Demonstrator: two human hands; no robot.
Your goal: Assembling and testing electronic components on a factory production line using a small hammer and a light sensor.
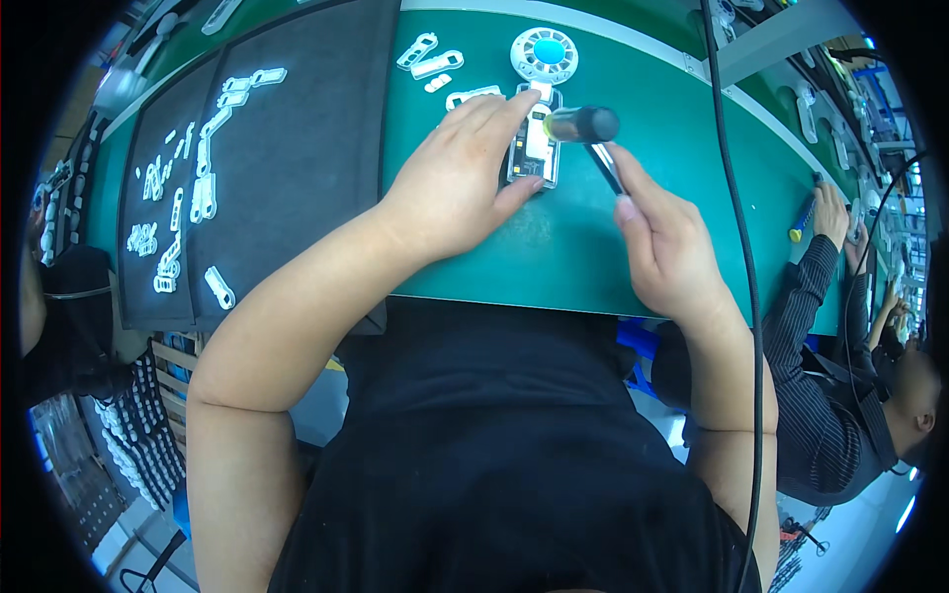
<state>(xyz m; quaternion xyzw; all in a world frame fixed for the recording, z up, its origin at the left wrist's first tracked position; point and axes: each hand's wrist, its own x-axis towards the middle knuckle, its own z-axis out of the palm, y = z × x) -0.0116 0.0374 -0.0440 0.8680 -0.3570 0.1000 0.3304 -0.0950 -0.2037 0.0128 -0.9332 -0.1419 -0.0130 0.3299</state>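
My right hand (672, 242) is closed round the thin handle of a small mallet (591, 125). The mallet head is cylindrical, dark at one end and yellowish at the other. Its yellowish end is at a white elongated part (537, 133) lying in a clear-edged holder (547, 178); contact is unclear. My left hand (460, 168) steadies the holder from the left, fingertips at its top and thumb at its lower edge. Just beyond the holder is a white disc (544, 54) with a ring of slots and a teal centre.
Several white elongated pieces (437, 65) lie on the green tabletop (643, 89). A dark mat (297, 128) at left carries more white pieces (204, 198). A black cable (732, 188) hangs down at right. Farther right, another person's hand (830, 212) is near a blue-and-yellow tool (803, 219).
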